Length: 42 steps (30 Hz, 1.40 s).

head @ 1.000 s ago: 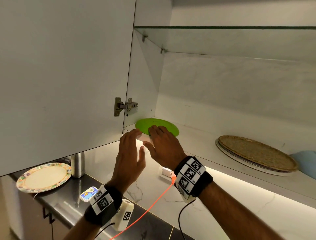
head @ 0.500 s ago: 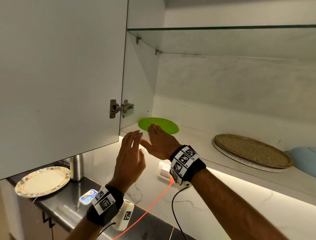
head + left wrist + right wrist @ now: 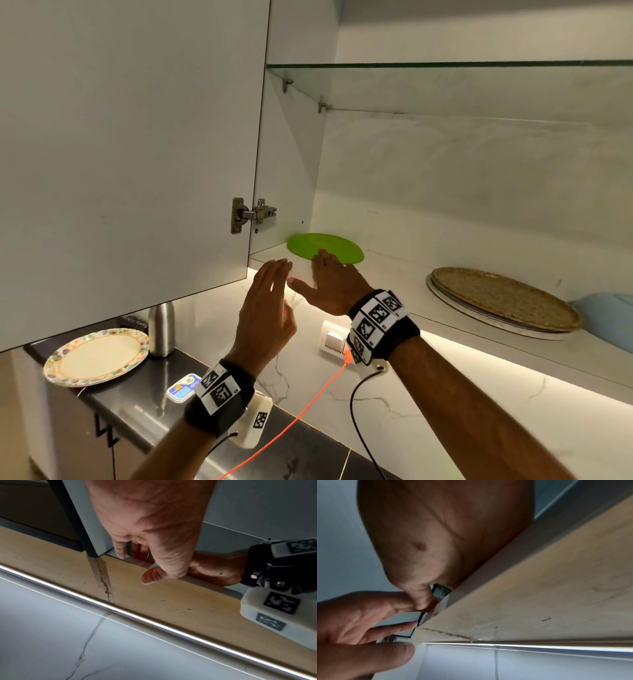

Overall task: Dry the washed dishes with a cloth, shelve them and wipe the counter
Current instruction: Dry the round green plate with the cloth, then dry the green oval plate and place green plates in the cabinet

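A green plate point(image 3: 325, 247) lies flat in the left corner of the cabinet's bottom shelf point(image 3: 394, 284). My right hand point(image 3: 329, 277) lies palm down on the shelf's front edge, fingers straight, fingertips at the plate's near rim. My left hand point(image 3: 270, 301) is raised in front of the shelf edge beside it, fingers straight, holding nothing. The left wrist view shows my left hand point(image 3: 150, 534) and the right hand point(image 3: 214, 568) at the shelf edge. The right wrist view shows my right hand point(image 3: 436, 534) and the left hand point(image 3: 359, 622). A patterned plate point(image 3: 97, 356) sits on the dark counter point(image 3: 144, 414) below left.
The open cabinet door point(image 3: 130, 137) hangs at the left, above the counter. A glass shelf point(image 3: 445, 65) runs overhead. A woven tray point(image 3: 503, 298) and something pale blue point(image 3: 609, 315) sit further right on the shelf. A steel bottle point(image 3: 161, 329) and a small tin point(image 3: 183, 387) stand on the counter.
My right hand covered part of the green plate a second ago; now only its fingertips reach the rim. The left hand has hardly moved.
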Available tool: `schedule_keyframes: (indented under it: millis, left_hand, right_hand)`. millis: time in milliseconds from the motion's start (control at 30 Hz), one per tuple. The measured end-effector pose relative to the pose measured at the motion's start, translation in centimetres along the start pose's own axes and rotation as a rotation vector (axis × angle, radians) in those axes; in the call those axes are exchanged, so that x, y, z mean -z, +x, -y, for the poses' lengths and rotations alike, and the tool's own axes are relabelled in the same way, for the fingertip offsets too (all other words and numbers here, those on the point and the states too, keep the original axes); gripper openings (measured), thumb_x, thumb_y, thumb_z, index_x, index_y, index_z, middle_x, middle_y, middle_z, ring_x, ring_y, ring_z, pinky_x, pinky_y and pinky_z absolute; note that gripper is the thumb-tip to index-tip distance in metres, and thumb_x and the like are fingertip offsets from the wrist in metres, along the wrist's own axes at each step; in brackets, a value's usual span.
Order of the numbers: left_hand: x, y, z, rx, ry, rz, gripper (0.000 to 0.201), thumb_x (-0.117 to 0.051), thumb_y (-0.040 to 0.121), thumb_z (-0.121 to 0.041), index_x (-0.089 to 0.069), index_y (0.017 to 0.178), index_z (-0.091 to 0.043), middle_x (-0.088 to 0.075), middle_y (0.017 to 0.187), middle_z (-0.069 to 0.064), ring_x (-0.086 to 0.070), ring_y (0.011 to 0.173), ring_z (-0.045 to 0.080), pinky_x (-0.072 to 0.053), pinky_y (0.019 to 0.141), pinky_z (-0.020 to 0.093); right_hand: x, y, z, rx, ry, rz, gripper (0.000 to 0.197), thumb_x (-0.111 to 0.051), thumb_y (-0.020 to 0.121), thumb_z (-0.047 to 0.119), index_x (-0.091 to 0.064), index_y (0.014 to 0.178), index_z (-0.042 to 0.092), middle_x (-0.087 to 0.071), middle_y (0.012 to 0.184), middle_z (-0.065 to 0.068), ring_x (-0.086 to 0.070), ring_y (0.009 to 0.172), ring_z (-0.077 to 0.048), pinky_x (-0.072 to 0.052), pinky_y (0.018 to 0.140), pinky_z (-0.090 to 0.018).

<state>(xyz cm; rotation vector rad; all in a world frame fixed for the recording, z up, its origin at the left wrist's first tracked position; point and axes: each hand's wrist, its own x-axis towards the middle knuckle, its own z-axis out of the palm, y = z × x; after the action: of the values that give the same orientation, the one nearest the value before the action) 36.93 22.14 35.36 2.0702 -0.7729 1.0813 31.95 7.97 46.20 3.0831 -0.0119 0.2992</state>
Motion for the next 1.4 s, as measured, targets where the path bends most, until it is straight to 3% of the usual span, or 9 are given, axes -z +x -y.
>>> schedule_keyframes:
  millis: [133,233,367,500,667,900,1000,1167,1400]
  left_hand:
    - [0.3,-0.6,-0.3,-0.042,-0.037,-0.011,0.078,-0.062,0.082,0.005,-0.038,0.155,-0.006,-0.036,0.162,0.008,-0.03,0.152,0.023,-0.04,0.117,0.042]
    - [0.7,-2.0,-1.0,-0.066,-0.083,-0.062,0.075,-0.058,0.084,0.007,-0.035,0.155,-0.002,-0.031,0.164,0.011,-0.027,0.154,0.025,-0.036,0.12,0.041]
    - [0.0,-5.9,-3.9,-0.078,-0.178,-0.09,0.055,-0.058,0.083,0.008,-0.053,0.138,0.003,-0.048,0.151,0.018,-0.044,0.142,0.032,-0.036,0.119,0.041]
    - [-4.4,-11.9,-6.6,-0.051,-0.291,0.14,0.041,-0.062,0.079,0.011,-0.064,0.118,-0.004,-0.061,0.133,0.015,-0.054,0.125,0.027,-0.032,0.115,0.022]
    - [-11.8,-20.2,-10.5,-0.01,-0.379,0.587,0.03,-0.062,0.077,0.002,-0.065,0.103,-0.013,-0.064,0.117,0.007,-0.058,0.115,0.025,-0.04,0.104,0.026]
    - [-21.2,-28.5,-17.5,-0.031,-0.356,1.229,0.03,-0.057,0.087,-0.016,-0.06,0.118,-0.014,-0.062,0.116,0.005,-0.055,0.111,0.024,-0.044,0.098,0.038]
    - [-24.5,-29.5,-21.4,-0.041,-0.284,1.406,0.034,-0.056,0.087,-0.014,-0.059,0.121,-0.007,-0.062,0.121,0.014,-0.055,0.116,0.033,-0.044,0.1,0.041]
    - [-31.7,-31.5,-25.3,-0.063,-0.126,1.676,0.043,-0.058,0.088,-0.028,-0.061,0.122,-0.002,-0.062,0.123,0.024,-0.059,0.117,0.043,-0.051,0.096,0.048]
    - [-34.8,-32.9,-27.5,-0.137,0.056,1.765,0.054,-0.062,0.093,-0.024,-0.046,0.138,0.002,-0.048,0.139,0.027,-0.05,0.128,0.043,-0.046,0.106,0.047]
  right_hand:
    - [0.8,-1.3,0.1,0.015,0.07,-0.022,0.089,-0.027,0.101,0.07,-0.016,0.162,0.007,-0.007,0.172,-0.012,-0.01,0.159,-0.025,-0.012,0.126,-0.055]
    - [-0.4,-4.2,0.1,0.123,0.232,-0.383,0.061,-0.046,0.105,0.05,-0.045,0.151,0.009,-0.038,0.163,-0.011,-0.036,0.15,-0.025,-0.031,0.12,-0.046]
    - [-4.5,-11.0,-1.1,0.297,0.39,-0.861,0.021,-0.061,0.098,0.022,-0.073,0.113,0.013,-0.072,0.119,0.0,-0.068,0.111,-0.02,-0.054,0.095,-0.033]
    - [-11.3,-18.3,-4.7,0.191,0.445,-0.616,0.014,-0.06,0.099,0.019,-0.074,0.101,0.017,-0.074,0.103,0.005,-0.069,0.096,-0.016,-0.057,0.082,-0.033]
    - [-23.8,-27.1,-12.8,-0.372,0.625,-0.37,0.011,-0.065,0.089,0.02,-0.075,0.093,0.018,-0.074,0.092,0.005,-0.067,0.082,-0.013,-0.056,0.079,-0.038]
    - [-37.7,-40.0,-23.7,-1.169,0.778,0.106,0.03,-0.079,0.085,0.017,-0.072,0.11,0.003,-0.074,0.113,-0.017,-0.068,0.107,-0.031,-0.048,0.091,-0.035]
    - [-39.8,-42.7,-28.1,-1.28,0.76,0.273,0.045,-0.083,0.082,0.027,-0.071,0.118,0.004,-0.071,0.121,-0.015,-0.067,0.114,-0.029,-0.049,0.092,-0.033]
    - [-40.8,-42.4,-34.3,-1.348,0.778,0.287,0.043,-0.086,0.079,0.026,-0.073,0.115,0.007,-0.071,0.109,-0.012,-0.067,0.111,-0.029,-0.047,0.084,-0.03]
    - [-42.2,-40.7,-38.8,-1.337,0.701,0.35,0.055,-0.08,0.083,0.015,-0.062,0.134,0.004,-0.063,0.137,-0.018,-0.058,0.128,-0.034,-0.046,0.1,-0.033]
